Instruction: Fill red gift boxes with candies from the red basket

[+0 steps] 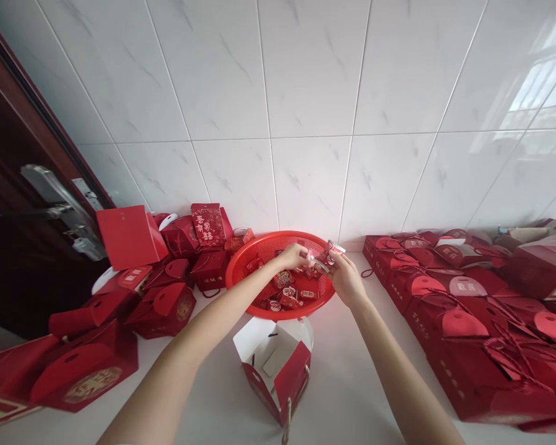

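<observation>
A red plastic basket (pixel 234 272) with perforated sides stands against the wall, and several wrapped candies (pixel 287 293) lie in it. Over its right half, my left hand (pixel 293 256) has its fingers pinched on a small pinkish wrapped candy. My right hand (pixel 347 279), at the basket's right rim, is closed on red-and-white wrapped candies (pixel 332 250); their exact number is unclear. The two hands nearly meet. Just in front of the basket is an open red gift box (pixel 293 377), white inside, its flaps spread and a rope handle hanging at the front.
Closed red gift boxes (pixel 445 327) with cord handles stand in rows on the right. More red boxes (pixel 162 309), some open, crowd the left side. A tiled wall (pixel 306 179) rises behind, and a dark door (pixel 28 235) with a metal handle is at far left.
</observation>
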Demonstrator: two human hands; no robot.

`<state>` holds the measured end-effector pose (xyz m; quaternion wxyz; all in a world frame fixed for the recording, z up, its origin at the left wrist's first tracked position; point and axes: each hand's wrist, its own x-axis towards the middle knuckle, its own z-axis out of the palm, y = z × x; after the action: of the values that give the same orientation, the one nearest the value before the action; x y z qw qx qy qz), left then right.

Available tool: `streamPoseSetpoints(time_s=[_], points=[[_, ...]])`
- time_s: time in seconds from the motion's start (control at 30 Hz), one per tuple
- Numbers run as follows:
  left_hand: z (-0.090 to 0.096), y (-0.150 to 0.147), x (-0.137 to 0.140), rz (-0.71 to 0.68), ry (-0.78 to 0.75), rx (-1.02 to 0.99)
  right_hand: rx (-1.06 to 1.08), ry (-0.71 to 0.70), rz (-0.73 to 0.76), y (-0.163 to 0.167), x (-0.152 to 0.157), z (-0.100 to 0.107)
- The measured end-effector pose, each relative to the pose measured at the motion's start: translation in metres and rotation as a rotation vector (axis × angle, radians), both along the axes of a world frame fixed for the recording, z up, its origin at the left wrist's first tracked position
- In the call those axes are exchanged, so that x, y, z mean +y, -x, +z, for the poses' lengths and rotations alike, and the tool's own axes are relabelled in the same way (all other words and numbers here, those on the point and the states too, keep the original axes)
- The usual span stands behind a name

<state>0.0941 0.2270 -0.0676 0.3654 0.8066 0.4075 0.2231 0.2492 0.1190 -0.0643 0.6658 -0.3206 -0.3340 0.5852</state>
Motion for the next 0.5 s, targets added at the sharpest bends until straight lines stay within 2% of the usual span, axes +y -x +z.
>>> streamPoseSetpoints(time_s=[0.13,0.2,0.37,0.5], points=[[0.029,0.013,-0.017,0.017,0.238,-0.367,-0.010,-0.011,0.004,0.003,-0.004,0.002],[0.038,0.015,-0.027,0.015,0.294,-0.465,-0.025,-0.013,-0.006,0.004,-0.006,0.003],[0.042,0.010,-0.041,-0.018,0.114,-0.451,-0.052,-0.022,-0.006,0.006,-0.009,0.003],[0.039,0.002,-0.043,-0.081,0.172,-0.401,-0.065,-0.044,-0.002,0.005,-0.009,0.003]])
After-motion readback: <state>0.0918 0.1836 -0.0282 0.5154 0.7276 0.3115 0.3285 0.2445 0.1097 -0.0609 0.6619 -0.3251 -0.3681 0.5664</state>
